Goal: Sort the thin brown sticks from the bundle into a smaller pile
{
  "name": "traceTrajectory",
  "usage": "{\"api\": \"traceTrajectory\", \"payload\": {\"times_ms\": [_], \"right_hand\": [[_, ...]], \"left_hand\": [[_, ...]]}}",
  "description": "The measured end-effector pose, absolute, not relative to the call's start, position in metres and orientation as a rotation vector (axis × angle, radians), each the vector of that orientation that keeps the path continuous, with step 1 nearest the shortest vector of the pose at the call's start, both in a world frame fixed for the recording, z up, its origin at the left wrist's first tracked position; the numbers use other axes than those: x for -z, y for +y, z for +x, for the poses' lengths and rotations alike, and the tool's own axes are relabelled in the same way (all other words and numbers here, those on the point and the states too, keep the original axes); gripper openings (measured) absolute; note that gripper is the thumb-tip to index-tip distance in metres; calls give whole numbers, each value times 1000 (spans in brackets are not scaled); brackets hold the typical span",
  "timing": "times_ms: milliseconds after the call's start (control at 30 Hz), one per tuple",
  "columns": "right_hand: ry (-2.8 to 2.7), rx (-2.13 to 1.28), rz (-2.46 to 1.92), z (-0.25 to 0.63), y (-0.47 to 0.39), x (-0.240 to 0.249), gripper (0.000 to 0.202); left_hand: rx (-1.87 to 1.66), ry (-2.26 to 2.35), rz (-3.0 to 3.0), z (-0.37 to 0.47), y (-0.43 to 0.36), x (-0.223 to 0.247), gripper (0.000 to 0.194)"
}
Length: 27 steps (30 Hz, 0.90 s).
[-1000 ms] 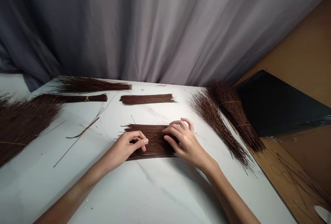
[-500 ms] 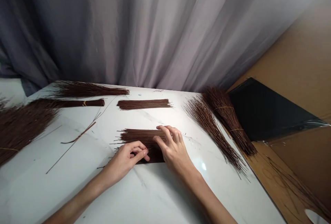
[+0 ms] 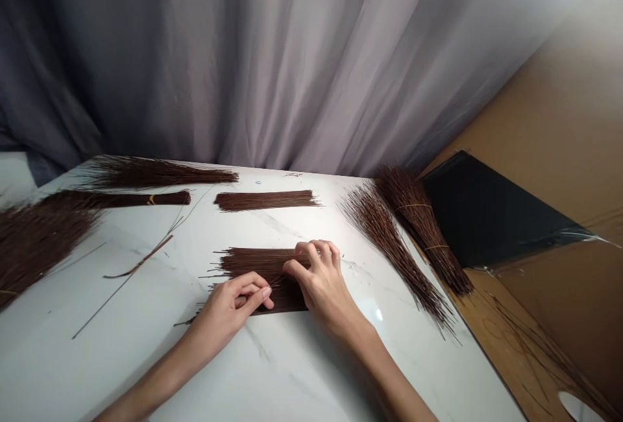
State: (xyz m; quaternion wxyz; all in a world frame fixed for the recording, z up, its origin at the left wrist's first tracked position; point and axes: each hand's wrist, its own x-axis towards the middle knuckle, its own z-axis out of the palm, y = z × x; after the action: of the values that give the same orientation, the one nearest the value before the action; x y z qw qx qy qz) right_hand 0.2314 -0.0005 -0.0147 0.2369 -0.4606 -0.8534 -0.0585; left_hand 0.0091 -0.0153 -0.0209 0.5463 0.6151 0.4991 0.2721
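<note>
A flat layer of thin dark brown twigs (image 3: 253,262) lies side by side on the white table in front of me. My left hand (image 3: 238,298) is closed over its left part, thumb and index finger pinched on thin twigs (image 3: 275,281) whose ends show just past the fingertips. Over the right end of the layer rests my right hand (image 3: 321,279), its fingers bent and apart, with the thumb near those ends. What lies under the right palm is hidden.
Behind the layer lies a short trimmed twig bundle (image 3: 265,200). Longer bundles lie at the back left (image 3: 165,172) and left edge (image 3: 43,234). To the right are a loose bundle (image 3: 399,247) and a tied one (image 3: 428,234), by a black panel (image 3: 491,208).
My right fingers have curled in and come lower over the twigs. The left hand keeps its pinch, and thin twig ends now show beyond it. The whole view has shifted slightly.
</note>
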Motion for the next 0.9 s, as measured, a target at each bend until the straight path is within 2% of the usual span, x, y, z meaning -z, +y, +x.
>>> {"api": "traceTrajectory", "payload": {"times_ms": [133,300,433,533,667,767,900], "right_hand": [[-2134,-6,-1185,243,-2,0,46],[-1611,-392,-1235,231,-11,-8,22],[-1581,-864,-1265,204,-23,2,16],[-1798,-812,-1230,190,-31,10,13],[-1880,-592,-1221,185,-34,12,21],[-1845,-632,-1258,185,-34,11,8],[-1816,-775,-1208,183,-35,11,10]], "left_hand": [[-641,1169,1399,8,-18,18,27],[-672,1124,1197,8,-19,8,30],[-850,1118,1012,9,-20,6,26],[-943,1131,946,8,-17,9,25],[-990,1178,1022,2,-10,10,29],[-992,1188,1072,0,-9,6,30],[-980,1166,1082,1,-11,3,31]]}}
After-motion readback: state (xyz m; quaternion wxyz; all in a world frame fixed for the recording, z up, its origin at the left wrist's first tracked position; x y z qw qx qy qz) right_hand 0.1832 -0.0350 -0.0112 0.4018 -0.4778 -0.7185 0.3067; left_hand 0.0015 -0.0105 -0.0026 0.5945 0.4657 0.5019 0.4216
